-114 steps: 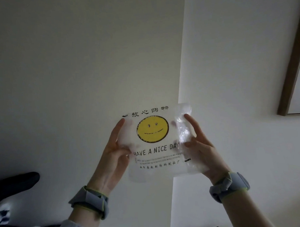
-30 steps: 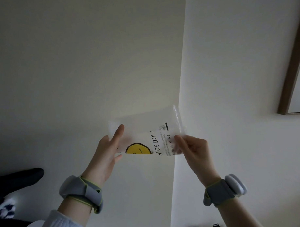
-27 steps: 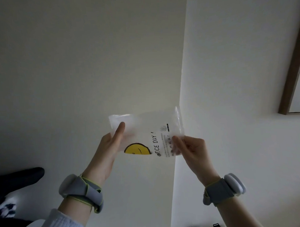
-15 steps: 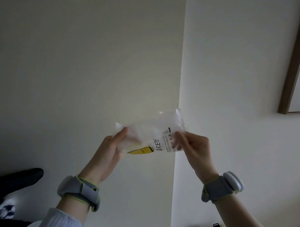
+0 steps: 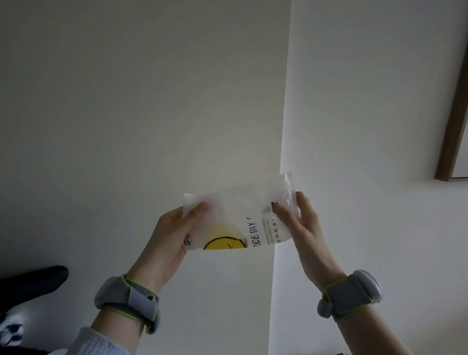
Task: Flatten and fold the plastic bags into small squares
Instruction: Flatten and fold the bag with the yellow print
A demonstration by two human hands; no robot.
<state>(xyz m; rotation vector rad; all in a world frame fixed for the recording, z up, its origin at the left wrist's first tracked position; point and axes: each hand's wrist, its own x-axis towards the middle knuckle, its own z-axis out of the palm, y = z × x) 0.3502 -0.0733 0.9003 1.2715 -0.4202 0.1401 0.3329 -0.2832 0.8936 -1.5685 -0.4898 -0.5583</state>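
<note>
A translucent plastic bag [image 5: 239, 219], printed with a half-hidden yellow smiley and the letters "CE DAY", is held up in mid-air before a pale wall corner [image 5: 282, 154], already doubled into a short, wide strip. Its left end is pinched by the left hand [image 5: 171, 238], thumb on the near face and fingers curled behind; its right end is gripped by the right hand [image 5: 299, 223], thumb laid across the print and fingers wrapped round the far edge. Grey wrist bands [image 5: 128, 303] are worn on both arms.

The film is judged to be very light, limp and slick: between the two grips it is kept flat only by tension, and above the thumbs the free upper edge is seen puckered and slightly puffed, so trapped air is probably left inside. A crease is unlikely to be kept unless pressed hard. The layers can be expected to slide over each other, so hold is best taken at the short ends, close to the folded lower edge, with all layers pinched together before the next fold is brought across.
</note>
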